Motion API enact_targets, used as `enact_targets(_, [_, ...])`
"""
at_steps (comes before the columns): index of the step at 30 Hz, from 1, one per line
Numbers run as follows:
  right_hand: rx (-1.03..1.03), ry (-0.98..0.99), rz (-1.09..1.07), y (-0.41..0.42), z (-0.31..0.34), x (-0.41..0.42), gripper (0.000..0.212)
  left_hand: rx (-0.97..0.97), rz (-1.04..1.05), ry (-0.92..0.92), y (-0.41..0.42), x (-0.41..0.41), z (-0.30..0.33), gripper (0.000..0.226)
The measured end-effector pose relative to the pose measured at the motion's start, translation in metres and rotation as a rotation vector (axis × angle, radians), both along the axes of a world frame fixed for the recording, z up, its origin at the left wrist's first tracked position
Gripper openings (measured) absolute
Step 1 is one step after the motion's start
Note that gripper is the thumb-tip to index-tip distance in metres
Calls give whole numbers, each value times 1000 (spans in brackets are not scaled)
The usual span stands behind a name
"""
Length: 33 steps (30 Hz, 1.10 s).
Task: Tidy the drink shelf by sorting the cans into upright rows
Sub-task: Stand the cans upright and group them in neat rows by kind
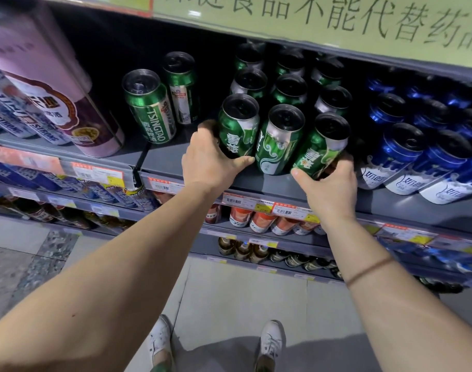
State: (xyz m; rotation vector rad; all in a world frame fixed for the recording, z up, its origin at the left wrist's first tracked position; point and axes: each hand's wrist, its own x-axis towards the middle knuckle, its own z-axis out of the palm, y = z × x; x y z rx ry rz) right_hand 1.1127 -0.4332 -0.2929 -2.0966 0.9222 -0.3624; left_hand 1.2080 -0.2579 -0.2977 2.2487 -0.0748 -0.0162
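Light falls from above and behind me, bright on my forearms and on the pale tiled floor (242,291), where my own soft shadow pools around my white canvas shoes (271,342). Past my left hand (210,159) and right hand (328,183), the grey metal shelf (192,167) sinks into deep dark at its back. The shiny green aluminium cans (277,140) between my hands carry streaks of glare down their sides. Far to either side of my hands the picture bends and smears: the purple cylindrical tin (57,84) and the glossy blue cans (406,154) look blurred and stretched.
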Motion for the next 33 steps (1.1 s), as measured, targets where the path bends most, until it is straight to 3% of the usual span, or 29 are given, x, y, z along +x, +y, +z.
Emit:
enact_targets(2, [-7,18,7,1,-1,-1,68,13,25,-39,-1,-4,2,113])
enact_targets(4, [-13,16,21,1,-2,-3,71,-22,51,-149,0,-11,8,122])
enact_targets(7, [-1,6,25,1,-3,-5,68,-39,-16,-346,2,-18,25,110])
enact_targets(10, [6,19,24,1,-1,-5,62,161,-226,-497,-1,-7,46,95])
enact_targets(15, [4,64,36,-1,-1,-5,54,426,-500,-508,-18,4,54,84])
enact_targets(25, [11,69,52,-3,-3,-5,56,394,-240,-682,-37,-4,35,69])
enact_targets(29, [33,67,45,-3,-5,-5,60,179,-109,-613,-14,-6,48,79])
enact_targets(33, [21,63,33,-3,-6,-5,62,-86,312,-518,49,15,38,76])
